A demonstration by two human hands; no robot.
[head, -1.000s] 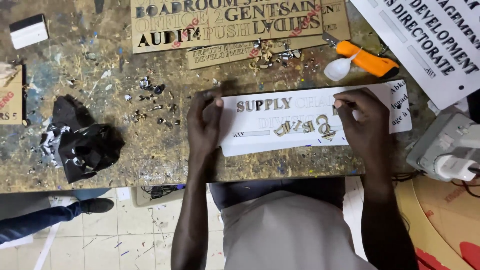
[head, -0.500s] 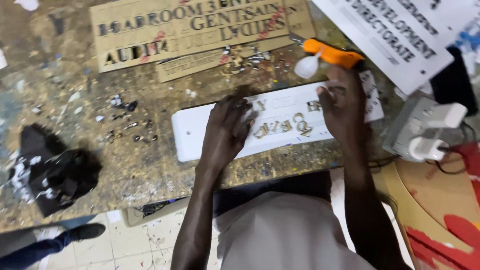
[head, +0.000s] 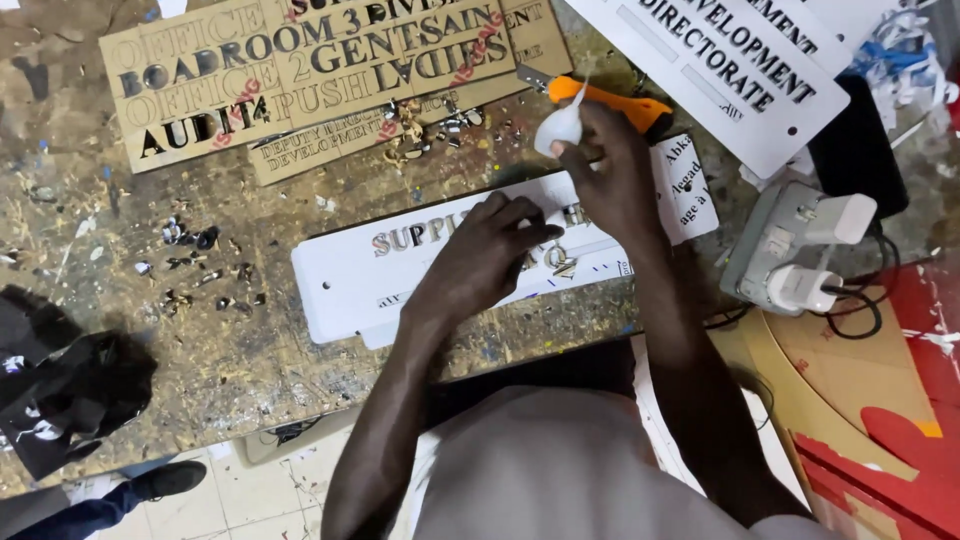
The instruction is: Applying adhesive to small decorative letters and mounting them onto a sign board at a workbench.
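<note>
A long white sign plate [head: 340, 282] lies on the paint-stained workbench [head: 150, 330], with shiny metal letters [head: 415, 238] stuck along its top row. My left hand [head: 480, 262] rests on the middle of the plate, fingertips on small loose metal letters [head: 562, 266]. Just beyond the plate's far edge, my right hand [head: 612, 175] grips a small white squeeze bottle [head: 558, 130] with its tip pointing up. An orange utility knife [head: 612, 100] lies right behind that hand.
Brown cardboard sheets with cut-out letters [head: 300, 70] lie at the back, and a white lettered sign [head: 730, 60] at the back right. A grey power strip with white plugs [head: 790, 250] sits at the right edge. Letter scraps [head: 200, 270] and a black bag [head: 70, 390] are on the left.
My right hand has left the plate's right end and now holds the white bottle beside the orange knife. My left hand slid from the plate's left end to its middle.
</note>
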